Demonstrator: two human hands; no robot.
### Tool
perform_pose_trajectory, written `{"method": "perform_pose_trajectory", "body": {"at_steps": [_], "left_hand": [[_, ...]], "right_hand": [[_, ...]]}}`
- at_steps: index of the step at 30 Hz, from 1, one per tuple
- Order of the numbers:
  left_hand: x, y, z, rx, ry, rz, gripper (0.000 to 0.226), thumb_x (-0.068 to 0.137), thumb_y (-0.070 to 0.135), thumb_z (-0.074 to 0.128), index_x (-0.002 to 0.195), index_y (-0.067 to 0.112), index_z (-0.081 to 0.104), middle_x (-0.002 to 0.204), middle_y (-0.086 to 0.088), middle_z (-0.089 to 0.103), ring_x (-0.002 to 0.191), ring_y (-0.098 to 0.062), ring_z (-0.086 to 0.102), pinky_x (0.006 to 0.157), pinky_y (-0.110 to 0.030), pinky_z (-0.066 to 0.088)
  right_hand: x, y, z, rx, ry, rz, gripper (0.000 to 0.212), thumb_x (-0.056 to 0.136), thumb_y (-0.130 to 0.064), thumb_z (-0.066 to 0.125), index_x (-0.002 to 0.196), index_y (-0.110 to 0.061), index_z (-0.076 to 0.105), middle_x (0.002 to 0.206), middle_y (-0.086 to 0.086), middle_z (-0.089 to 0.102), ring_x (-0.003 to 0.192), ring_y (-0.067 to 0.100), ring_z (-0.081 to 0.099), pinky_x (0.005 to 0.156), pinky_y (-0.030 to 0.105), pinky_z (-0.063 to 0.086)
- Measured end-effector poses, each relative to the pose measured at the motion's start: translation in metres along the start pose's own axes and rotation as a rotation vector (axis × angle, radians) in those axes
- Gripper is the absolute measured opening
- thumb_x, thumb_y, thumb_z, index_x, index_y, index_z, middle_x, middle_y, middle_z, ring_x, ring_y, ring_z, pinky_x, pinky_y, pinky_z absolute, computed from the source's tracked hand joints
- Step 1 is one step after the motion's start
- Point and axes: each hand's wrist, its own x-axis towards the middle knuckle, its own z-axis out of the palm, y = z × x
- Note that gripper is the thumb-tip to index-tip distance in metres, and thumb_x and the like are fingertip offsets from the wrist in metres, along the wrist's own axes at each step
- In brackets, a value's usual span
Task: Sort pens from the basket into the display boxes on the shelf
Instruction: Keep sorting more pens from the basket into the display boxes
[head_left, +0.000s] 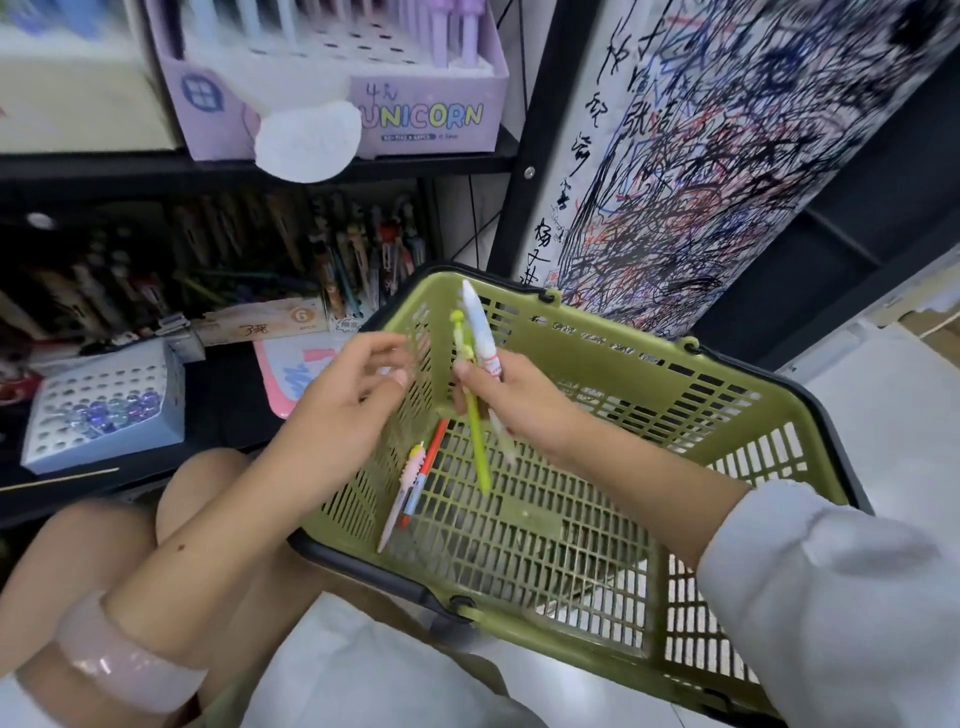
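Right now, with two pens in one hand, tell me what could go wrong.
1. The right hand pinches the green pen and the white pen together; one might slip back into the basket.
2. Two pens lie flat against the basket's left wall and could be missed.

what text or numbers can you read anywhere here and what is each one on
"UNICORN": front of the purple display box on the upper shelf.
"6": orange circle on the cardboard box on the lower shelf.
Small strip under UNICORN: too small to read.
Handwriting on the scribbled test paper: not legible.
Raised lettering on the green basket wall: too blurred.
Print on the white pen held by the right hand: too small.
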Motion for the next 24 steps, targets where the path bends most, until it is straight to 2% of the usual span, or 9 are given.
{"method": "perform_pose_trajectory", "body": {"at_steps": [4,7,9,12,14,16,18,21,24], "left_hand": [[-0.003,0.007,-0.013,-0.205,-0.042,-0.116,0.016,0.095,0.040,0.042,0.106,0.050,0.047,0.114,0.010,0.064,0.102,-0.006,0.063,0.091,-0.028,0.048],[-0.010,0.012,-0.034,-0.267,-0.025,-0.146,0.026,0.086,0.057,0.045,0.110,0.049,0.051,0.122,0.007,0.062,0.112,-0.013,0.059,0.101,-0.038,0.043],[-0.017,0.015,-0.050,-0.237,-0.007,-0.113,0.032,0.082,0.058,0.046,0.111,0.047,0.053,0.117,0.010,0.065,0.110,-0.008,0.060,0.100,-0.037,0.043],[-0.027,0.025,-0.067,-0.231,0.034,-0.048,0.025,0.097,0.029,0.040,0.117,0.024,0.055,0.080,0.014,0.071,0.080,-0.003,0.067,0.074,-0.023,0.054],[-0.036,0.029,-0.076,-0.261,0.073,-0.018,0.024,0.100,0.023,0.034,0.115,0.024,0.053,0.064,0.013,0.067,0.061,-0.002,0.065,0.056,-0.015,0.050],[-0.045,0.032,-0.087,-0.332,0.103,0.008,0.022,0.100,0.024,0.033,0.105,0.027,0.055,0.059,0.008,0.063,0.052,-0.005,0.059,0.050,-0.016,0.046],[-0.050,0.033,-0.100,-0.403,0.160,0.012,0.023,0.100,0.026,0.036,0.094,0.017,0.056,0.057,0.002,0.055,0.047,-0.008,0.049,0.046,-0.017,0.041],[-0.053,0.036,-0.123,-0.451,0.296,0.002,0.023,0.099,0.025,0.039,0.085,0.014,0.054,0.056,0.001,0.049,0.045,-0.008,0.041,0.043,-0.016,0.036],[-0.057,0.036,-0.145,-0.451,0.409,-0.013,0.023,0.100,0.023,0.037,0.084,0.015,0.052,0.052,0.005,0.050,0.044,-0.007,0.039,0.044,-0.017,0.034]], "right_hand": [[0.011,-0.055,0.029,0.291,-0.015,-0.115,0.026,0.097,-0.034,0.045,0.085,-0.023,0.066,0.082,-0.009,0.068,0.081,0.005,0.064,0.079,0.023,0.052],[0.016,-0.087,0.052,0.344,-0.008,-0.155,0.023,0.097,-0.032,0.047,0.085,-0.026,0.066,0.083,-0.012,0.066,0.078,-0.003,0.062,0.074,0.015,0.050],[0.018,-0.104,0.067,0.319,-0.034,-0.160,0.024,0.097,-0.035,0.046,0.087,-0.027,0.066,0.084,-0.010,0.065,0.077,0.002,0.061,0.069,0.019,0.049],[0.021,-0.125,0.091,0.341,-0.102,-0.139,0.031,0.098,-0.036,0.042,0.103,-0.017,0.066,0.087,0.002,0.065,0.073,0.023,0.057,0.060,0.030,0.044],[0.021,-0.139,0.105,0.347,-0.167,-0.103,0.037,0.098,-0.039,0.040,0.107,-0.014,0.065,0.090,0.018,0.064,0.055,0.022,0.055,0.045,0.024,0.041],[0.024,-0.153,0.115,0.340,-0.210,-0.073,0.040,0.097,-0.041,0.040,0.108,-0.010,0.064,0.099,0.020,0.063,0.053,0.015,0.058,0.038,0.020,0.041],[0.027,-0.167,0.121,0.331,-0.241,-0.071,0.043,0.097,-0.041,0.040,0.110,-0.005,0.061,0.102,0.022,0.063,0.069,0.025,0.058,0.049,0.028,0.048],[0.032,-0.181,0.130,0.353,-0.257,-0.129,0.041,0.097,-0.037,0.041,0.118,-0.003,0.049,0.094,0.019,0.061,0.074,0.029,0.059,0.065,0.035,0.053],[0.038,-0.187,0.131,0.022,0.023,-0.411,0.038,0.095,-0.024,0.051,0.131,-0.019,0.043,0.114,-0.001,0.056,0.089,0.010,0.059,0.084,0.031,0.052]]}}
